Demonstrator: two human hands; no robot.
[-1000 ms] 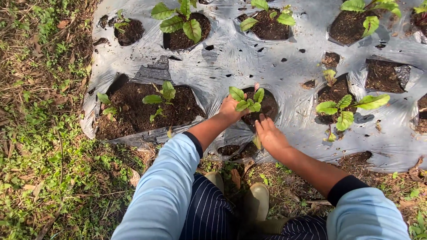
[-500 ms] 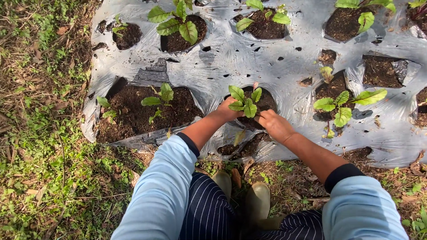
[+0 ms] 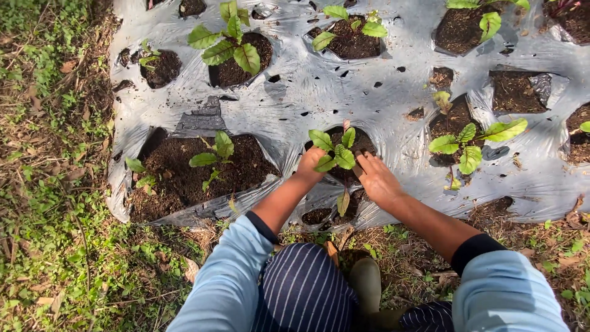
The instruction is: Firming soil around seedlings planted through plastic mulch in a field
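Note:
A small green seedling with several broad leaves stands in a hole of dark soil cut in the grey plastic mulch sheet. My left hand rests on the soil at the seedling's left side. On its right, my right hand lies with fingers spread and pointing at the stem. Both hands flank the plant and touch the soil; neither holds anything. Light blue sleeves with dark cuffs cover my arms.
Other seedlings grow in holes: left, back left, back centre, right. Grass and dry leaves border the sheet's left edge. My striped trousers and a boot are below.
Both hands have moved in closer to the seedling, the right one sliding up from the sheet's edge to the soil beside the stem.

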